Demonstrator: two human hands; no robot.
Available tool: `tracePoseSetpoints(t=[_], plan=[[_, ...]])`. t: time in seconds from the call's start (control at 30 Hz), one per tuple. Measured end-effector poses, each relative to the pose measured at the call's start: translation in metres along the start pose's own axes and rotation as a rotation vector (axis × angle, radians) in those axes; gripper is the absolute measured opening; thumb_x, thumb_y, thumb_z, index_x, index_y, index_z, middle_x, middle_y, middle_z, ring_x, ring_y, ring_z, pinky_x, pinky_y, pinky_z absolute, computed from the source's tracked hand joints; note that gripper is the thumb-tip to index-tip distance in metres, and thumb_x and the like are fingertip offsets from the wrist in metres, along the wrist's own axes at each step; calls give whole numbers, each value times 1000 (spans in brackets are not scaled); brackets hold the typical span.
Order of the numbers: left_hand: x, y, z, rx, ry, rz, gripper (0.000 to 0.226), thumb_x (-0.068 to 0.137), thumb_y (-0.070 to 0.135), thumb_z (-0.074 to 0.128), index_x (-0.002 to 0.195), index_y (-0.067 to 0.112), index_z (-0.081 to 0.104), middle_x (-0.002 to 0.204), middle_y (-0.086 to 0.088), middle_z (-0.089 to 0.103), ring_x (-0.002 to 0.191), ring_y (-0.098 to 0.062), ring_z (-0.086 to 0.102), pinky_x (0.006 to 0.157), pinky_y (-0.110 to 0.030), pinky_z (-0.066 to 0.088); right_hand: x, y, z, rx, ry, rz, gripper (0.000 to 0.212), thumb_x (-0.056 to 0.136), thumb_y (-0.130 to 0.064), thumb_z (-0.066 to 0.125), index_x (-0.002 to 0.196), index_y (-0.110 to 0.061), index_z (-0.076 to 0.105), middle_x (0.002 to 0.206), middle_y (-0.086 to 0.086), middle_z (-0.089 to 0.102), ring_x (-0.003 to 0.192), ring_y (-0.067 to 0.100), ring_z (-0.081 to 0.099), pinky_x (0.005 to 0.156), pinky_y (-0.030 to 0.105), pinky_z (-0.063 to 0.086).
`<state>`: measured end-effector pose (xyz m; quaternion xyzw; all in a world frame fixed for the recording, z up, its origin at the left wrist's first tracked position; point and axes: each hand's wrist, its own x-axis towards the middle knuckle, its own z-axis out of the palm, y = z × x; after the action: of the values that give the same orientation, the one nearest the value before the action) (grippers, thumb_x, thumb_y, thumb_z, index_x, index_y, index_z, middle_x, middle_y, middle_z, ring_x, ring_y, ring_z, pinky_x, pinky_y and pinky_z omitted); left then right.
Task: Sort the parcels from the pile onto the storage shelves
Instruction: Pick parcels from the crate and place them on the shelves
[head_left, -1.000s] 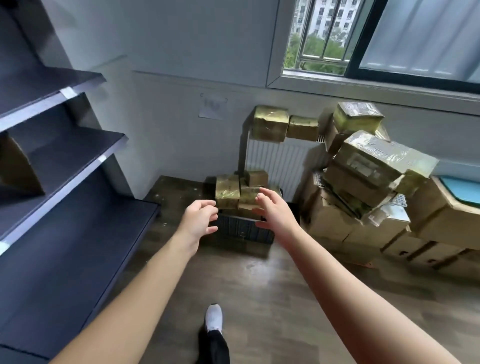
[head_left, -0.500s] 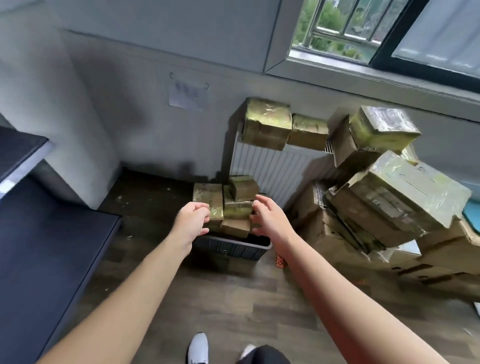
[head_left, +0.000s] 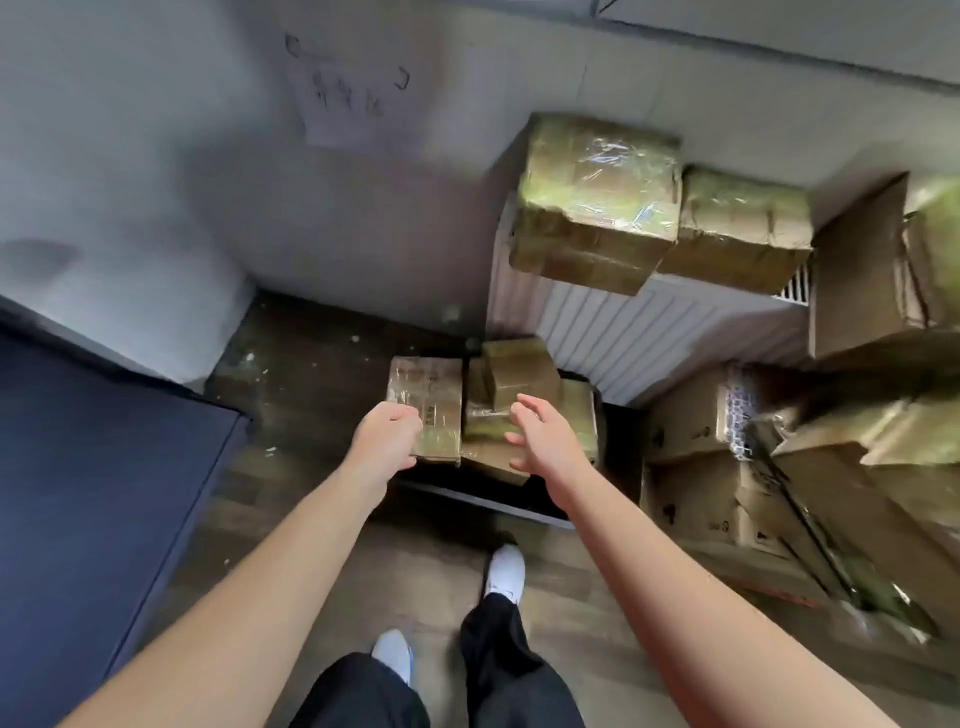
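Head view looks down on both outstretched arms: the left hand (head_left: 387, 434) sits at the near-left corner of a flat taped parcel (head_left: 428, 400), fingers curled, though whether they actually grip it can't be made out. The right hand (head_left: 545, 441) hovers, fingers spread, over the neighbouring parcels (head_left: 519, 371). All are stacked in a dark crate (head_left: 483, 499) on the floor (head_left: 311, 374) beside the radiator (head_left: 649, 338), with the dark shelf (head_left: 104, 467) off to the left.

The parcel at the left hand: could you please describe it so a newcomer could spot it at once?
Find the white radiator against the wall; a dark crate stands on the floor before it. The parcel is the flat, taped one at the crate's left end, by the left hand; its neighbours are squatter and stacked.
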<state>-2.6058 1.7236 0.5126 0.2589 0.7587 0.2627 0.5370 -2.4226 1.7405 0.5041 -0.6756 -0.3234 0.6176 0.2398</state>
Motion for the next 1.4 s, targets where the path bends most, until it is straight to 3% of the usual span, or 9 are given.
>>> tracePoseSetpoints(t=[0.27, 0.37, 0.47, 0.67, 0.9, 1.0, 1.13, 1.27, 1.4], plan=[[177, -36, 22, 207, 113, -23, 30, 91, 10, 51, 119, 20, 58, 110, 4, 59, 86, -13, 59, 72, -32, 51, 147, 55, 40, -69, -72, 93, 38, 103, -33, 44, 140, -24, 48, 134, -5, 55, 119, 15, 57, 82, 32, 52], [241, -70, 22, 435, 140, -25, 46, 98, 19, 50, 143, 15, 42, 138, -3, 48, 118, -25, 53, 93, -37, 46, 202, 91, 64, -141, -60, 83, 43, 102, -33, 47, 143, -19, 47, 142, -2, 53, 129, 15, 50, 108, 32, 39], [288, -111, 18, 523, 47, -86, 66, 99, 28, 51, 156, 16, 19, 157, -7, 32, 141, -29, 36, 113, -42, 35, 243, 123, 88, -179, -49, 105, 49, 103, -32, 47, 148, -15, 40, 146, 1, 49, 135, 18, 45, 103, 23, 32], [304, -152, 12, 249, -48, -208, 63, 88, 26, 56, 148, 27, 34, 132, 2, 57, 112, -23, 60, 97, -43, 50, 262, 159, 116, -287, -62, 100, 64, 103, -36, 46, 157, -16, 20, 156, 5, 37, 143, 21, 36, 115, 30, 27], [273, -146, -11, -11, -42, -303, 12, 91, 23, 55, 103, 25, 55, 108, -10, 69, 97, -29, 68, 92, -55, 53, 250, 131, 120, -358, -65, 59, 49, 102, -45, 43, 141, -16, 48, 141, 7, 52, 128, 22, 49, 109, 37, 38], [268, -135, -24, -221, -70, -367, 51, 94, 56, 48, 121, 13, 56, 116, -14, 67, 109, -36, 63, 99, -58, 46, 247, 112, 120, -279, -72, 82, 37, 102, -48, 40, 121, -16, 48, 118, 3, 59, 106, 18, 54, 87, 32, 42], [263, -122, -44, -382, -119, -497, 99, 83, 83, 27, 142, 4, 41, 133, -26, 55, 125, -46, 51, 101, -61, 40, 244, 96, 117, -199, -75, 112, 42, 102, -53, 33, 122, -18, 43, 120, 1, 50, 114, 19, 49, 99, 34, 37], [255, -117, -50, -245, -222, -488, 85, 82, 78, 43, 146, 21, 39, 135, -26, 54, 124, -47, 52, 101, -59, 43, 241, 90, 124, -183, -60, 125, 73, 97, -65, 29, 149, -15, 37, 153, 3, 41, 142, 21, 36, 118, 41, 26], [248, -123, -63, -384, -287, -467, 85, 79, 79, 45, 141, 21, 43, 134, -22, 57, 122, -44, 54, 100, -61, 43, 238, 85, 128, -156, -78, 107, 68, 99, -62, 28, 140, -13, 52, 142, 3, 53, 133, 17, 44, 106, 26, 28]])
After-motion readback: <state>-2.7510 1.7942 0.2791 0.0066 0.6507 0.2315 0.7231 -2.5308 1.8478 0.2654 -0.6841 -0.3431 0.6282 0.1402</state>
